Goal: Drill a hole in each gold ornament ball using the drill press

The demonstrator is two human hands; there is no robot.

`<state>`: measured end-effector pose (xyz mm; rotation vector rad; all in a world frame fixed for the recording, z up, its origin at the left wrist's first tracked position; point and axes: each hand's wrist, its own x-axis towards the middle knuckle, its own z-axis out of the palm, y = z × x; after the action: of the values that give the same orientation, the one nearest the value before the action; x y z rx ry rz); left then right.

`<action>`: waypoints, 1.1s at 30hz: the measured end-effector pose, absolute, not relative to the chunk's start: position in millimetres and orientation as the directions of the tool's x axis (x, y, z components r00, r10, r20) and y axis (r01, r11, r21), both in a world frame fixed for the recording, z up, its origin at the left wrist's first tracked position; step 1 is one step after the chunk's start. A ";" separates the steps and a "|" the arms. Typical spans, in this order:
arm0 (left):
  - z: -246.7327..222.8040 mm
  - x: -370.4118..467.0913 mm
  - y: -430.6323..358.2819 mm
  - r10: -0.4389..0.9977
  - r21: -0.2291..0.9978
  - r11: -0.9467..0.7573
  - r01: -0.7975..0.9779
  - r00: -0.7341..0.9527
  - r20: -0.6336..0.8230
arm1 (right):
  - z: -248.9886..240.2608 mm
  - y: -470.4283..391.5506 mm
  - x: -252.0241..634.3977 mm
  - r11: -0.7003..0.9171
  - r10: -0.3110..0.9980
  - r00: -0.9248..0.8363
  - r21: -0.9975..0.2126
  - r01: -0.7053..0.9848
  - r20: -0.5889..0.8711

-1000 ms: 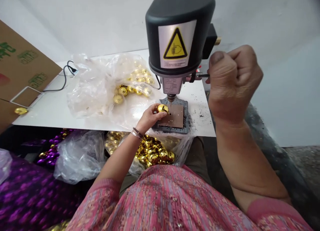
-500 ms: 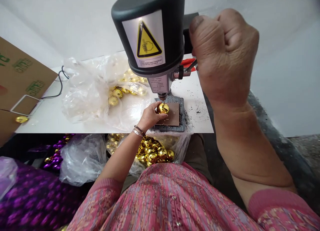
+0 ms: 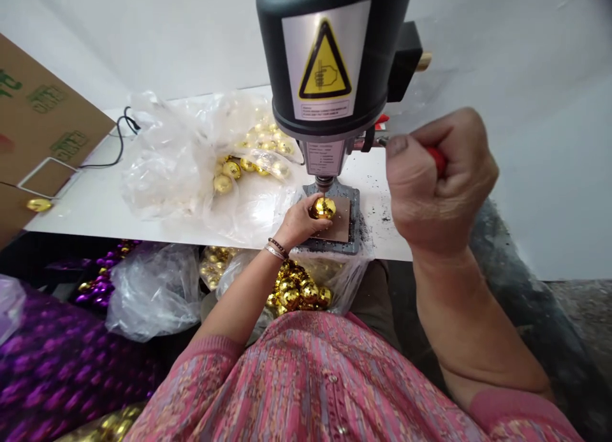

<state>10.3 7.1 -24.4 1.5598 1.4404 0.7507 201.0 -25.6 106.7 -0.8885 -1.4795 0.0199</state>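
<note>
And here we are, right at the drill [image 3: 329, 120]: I have the left hand [image 3: 301, 223] pinching a gold ball [image 3: 326, 211] between thumb and fingers, on the board [image 3: 341, 228] under the drill's bit [image 3: 324, 191]. I can't tell from here whether the bit meets the shell. Out to the drill's right, the right hand [image 3: 442, 177] is clenched around a red knob [image 3: 437, 160] on its lever. Here's my worry: that ball is round and glossy, so a loose pinch could let it roll off line or spin, and the bit might skid toward fingers sitting so near it. Too hard a pull on the knob could dent the shell, I reckon. Now the edges: the drill's base [image 3: 354, 207] sits near the bench's [image 3: 384, 245] front edge, so a ball slipping forward could drop toward the gold balls [image 3: 301, 292] bagged below. Left of the drill, the bag [image 3: 162, 174] crowds my elbow room, its film close to that hand. There's more space to the drill's right, among black shavings [image 3: 370, 224], up to the bench's side edge.
</note>
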 end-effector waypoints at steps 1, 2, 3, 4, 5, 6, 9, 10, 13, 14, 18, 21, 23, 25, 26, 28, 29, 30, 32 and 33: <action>-23.8 10.7 6.9 0.980 0.884 0.036 0.467 0.155 -0.122 | 100.3 -27.5 202.1 0.703 0.478 0.130 -0.467 0.536 0.868; -23.1 11.2 6.7 0.980 0.882 0.032 0.471 0.159 -0.120 | 94.1 -28.9 203.1 0.706 0.451 0.112 -0.431 0.563 0.885; -22.3 11.7 6.7 0.980 0.879 0.023 0.476 0.165 -0.115 | 88.4 -29.9 203.8 0.705 0.435 0.101 -0.408 0.581 0.895; -21.6 12.2 6.6 0.980 0.874 0.011 0.485 0.167 -0.105 | 83.3 -30.8 204.3 0.703 0.427 0.095 -0.396 0.591 0.899; -21.0 12.6 6.5 0.982 0.867 -0.003 0.498 0.167 -0.093 | 78.8 -31.6 204.5 0.701 0.425 0.090 -0.391 0.597 0.901; -20.4 12.9 6.4 0.983 0.859 -0.014 0.511 0.165 -0.082 | 74.9 -32.2 204.4 0.694 0.428 0.089 -0.390 0.605 0.899; -19.9 13.4 5.8 0.984 0.846 -0.021 0.533 0.160 -0.077 | 65.0 -33.0 203.6 0.662 0.417 0.102 -0.379 0.647 0.903; -20.2 13.5 5.6 0.984 0.846 -0.018 0.533 0.162 -0.081 | 61.8 -32.7 203.1 0.655 0.402 0.108 -0.368 0.660 0.909; -21.8 13.6 4.8 0.982 0.851 -0.023 0.525 0.173 -0.080 | 51.9 -29.5 201.8 0.653 0.357 0.122 -0.341 0.676 0.926; -22.5 13.5 4.5 0.982 0.854 -0.029 0.519 0.176 -0.074 | 48.5 -27.9 201.4 0.656 0.343 0.127 -0.334 0.677 0.931; -23.7 13.1 3.4 0.981 0.860 -0.052 0.507 0.186 -0.050 | 34.9 -20.7 200.5 0.685 0.301 0.142 -0.317 0.656 0.943; -22.8 13.6 2.7 0.983 0.845 -0.058 0.532 0.180 -0.046 | 25.7 -15.4 200.5 0.710 0.288 0.150 -0.316 0.630 0.946; -21.5 14.6 2.2 0.985 0.831 -0.052 0.554 0.166 -0.049 | 20.3 -11.9 200.5 0.723 0.278 0.153 -0.311 0.617 0.948; -19.8 16.0 1.5 0.986 0.821 -0.049 0.569 0.160 -0.051 | 15.2 -8.4 199.8 0.743 0.260 0.150 -0.297 0.600 0.954; -18.9 16.6 1.1 0.986 0.817 -0.051 0.574 0.161 -0.051 | 12.8 -6.8 199.2 0.755 0.248 0.142 -0.283 0.592 0.958; -17.1 17.3 0.0 0.984 0.811 -0.062 0.582 0.170 -0.047 | 9.1 -4.8 197.6 0.777 0.230 0.131 -0.263 0.572 0.964; -16.4 17.3 -0.5 0.984 0.806 -0.066 0.589 0.173 -0.046 | 8.4 -4.6 196.7 0.785 0.223 0.130 -0.257 0.564 0.966; -15.9 17.2 -0.9 0.983 0.801 -0.070 0.595 0.176 -0.045 | 9.0 -5.2 196.1 0.790 0.219 0.133 -0.256 0.557 0.967; -15.7 16.9 -1.4 0.983 0.794 -0.075 0.603 0.177 -0.042 | 15.6 -8.2 195.5 0.788 0.229 0.151 -0.274 0.552 0.962; -16.0 17.0 -1.4 0.984 0.795 -0.074 0.603 0.173 -0.040 | 22.0 -10.3 195.7 0.777 0.245 0.164 -0.295 0.556 0.956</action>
<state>17.0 -1.4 -16.0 1.7617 1.5087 0.7022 195.7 -10.3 22.0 -0.7016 -1.4210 -0.2494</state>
